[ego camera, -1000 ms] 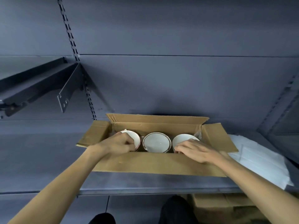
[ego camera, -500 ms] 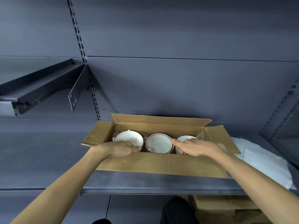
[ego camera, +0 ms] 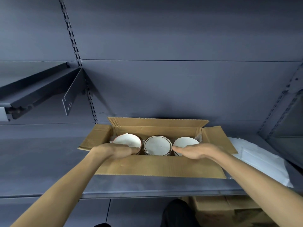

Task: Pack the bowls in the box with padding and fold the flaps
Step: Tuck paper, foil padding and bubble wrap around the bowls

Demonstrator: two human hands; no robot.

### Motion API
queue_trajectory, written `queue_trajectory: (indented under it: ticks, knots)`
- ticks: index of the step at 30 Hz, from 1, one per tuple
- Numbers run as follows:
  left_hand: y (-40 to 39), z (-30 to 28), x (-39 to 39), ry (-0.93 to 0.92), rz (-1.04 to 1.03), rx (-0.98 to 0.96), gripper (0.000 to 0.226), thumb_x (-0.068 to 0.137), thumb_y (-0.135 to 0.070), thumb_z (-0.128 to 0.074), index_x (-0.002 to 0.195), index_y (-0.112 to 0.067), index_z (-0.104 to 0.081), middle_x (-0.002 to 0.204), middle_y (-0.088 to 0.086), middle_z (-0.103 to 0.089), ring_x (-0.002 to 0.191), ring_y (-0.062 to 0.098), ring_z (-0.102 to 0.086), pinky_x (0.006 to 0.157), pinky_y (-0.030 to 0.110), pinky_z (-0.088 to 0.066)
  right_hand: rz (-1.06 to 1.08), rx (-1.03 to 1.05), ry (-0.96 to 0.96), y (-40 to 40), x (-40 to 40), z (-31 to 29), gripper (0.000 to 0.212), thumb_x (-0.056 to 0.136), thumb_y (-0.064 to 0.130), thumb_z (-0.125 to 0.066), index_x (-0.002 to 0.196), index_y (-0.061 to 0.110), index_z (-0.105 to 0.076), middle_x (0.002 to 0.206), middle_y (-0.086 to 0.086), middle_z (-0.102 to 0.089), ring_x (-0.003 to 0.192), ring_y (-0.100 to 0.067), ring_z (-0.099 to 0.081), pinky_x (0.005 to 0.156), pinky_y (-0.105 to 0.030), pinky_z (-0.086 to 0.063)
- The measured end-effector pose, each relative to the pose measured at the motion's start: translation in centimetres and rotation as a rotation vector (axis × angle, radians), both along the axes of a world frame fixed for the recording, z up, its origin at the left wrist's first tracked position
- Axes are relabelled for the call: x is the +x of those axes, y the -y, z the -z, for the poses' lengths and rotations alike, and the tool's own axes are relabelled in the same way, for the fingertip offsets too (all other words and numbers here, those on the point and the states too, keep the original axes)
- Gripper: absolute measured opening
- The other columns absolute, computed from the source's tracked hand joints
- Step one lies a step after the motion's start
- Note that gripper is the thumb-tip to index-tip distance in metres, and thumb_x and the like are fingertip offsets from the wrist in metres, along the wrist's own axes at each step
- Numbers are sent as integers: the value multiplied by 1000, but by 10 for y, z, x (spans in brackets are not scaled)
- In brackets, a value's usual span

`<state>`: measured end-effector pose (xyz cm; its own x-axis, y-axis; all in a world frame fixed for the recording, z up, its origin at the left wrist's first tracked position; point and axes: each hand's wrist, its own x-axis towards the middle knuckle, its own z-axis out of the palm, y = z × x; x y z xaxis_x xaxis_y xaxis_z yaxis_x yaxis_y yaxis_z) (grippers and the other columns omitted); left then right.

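Fingers (ego camera: 177, 148) of both hands flat, outstretched over the box's near edge (ego camera: 157, 157), bowls (ego camera: 157, 145) just behind.

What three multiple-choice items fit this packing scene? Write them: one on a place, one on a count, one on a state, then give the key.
1. Where do the white padding sheets lie?
A. On the shelf, right of the box
B. Inside the box, over the bowls
C. On the upper left shelf

2. How many bowls show in the box?
A. Two
B. Three
C. Five

3. How do the box's flaps stand?
A. All folded shut
B. Taped down
C. All open

Key:
1 A, the sheets rest on the grey shelf beside the right flap.
2 B, the left bowl, the middle bowl and the right bowl sit in a row.
3 C, the flaps spread outward; the left hand and the right hand rest at the near edge.
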<state>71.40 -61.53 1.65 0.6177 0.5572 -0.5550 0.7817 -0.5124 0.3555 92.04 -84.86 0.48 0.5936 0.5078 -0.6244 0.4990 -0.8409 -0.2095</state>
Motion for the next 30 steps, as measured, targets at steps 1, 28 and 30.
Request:
queue_trajectory:
  ticks: [1,28,30]
  knots:
    - [3,-3,0,16,4,-46,46,85,-66,-54,123,-43,-41,121,-15,-51,111,15,-48,93,27,-33,-36,2,65,2,1,1,89,90,83,-15,150,24,-44,163,-3,-33,148,-28,-31,113,-39,-28]
    - [14,22,-2,141,457,267,53,89,-75,-43,64,-30,-59,65,-12,-51,73,11,-52,68,30,-37,-367,326,379,3,-20,44,82,65,103,-24,62,22,-42,69,6,-55,66,-11,-50,57,-33,-30]
    - [17,19,2,87,463,218,54,90,-73,-43,75,-25,-64,72,-11,-54,77,12,-54,70,29,-41,-366,325,353,9,-21,44,84,62,104,-23,62,23,-43,69,7,-55,66,-10,-51,57,-33,-31]
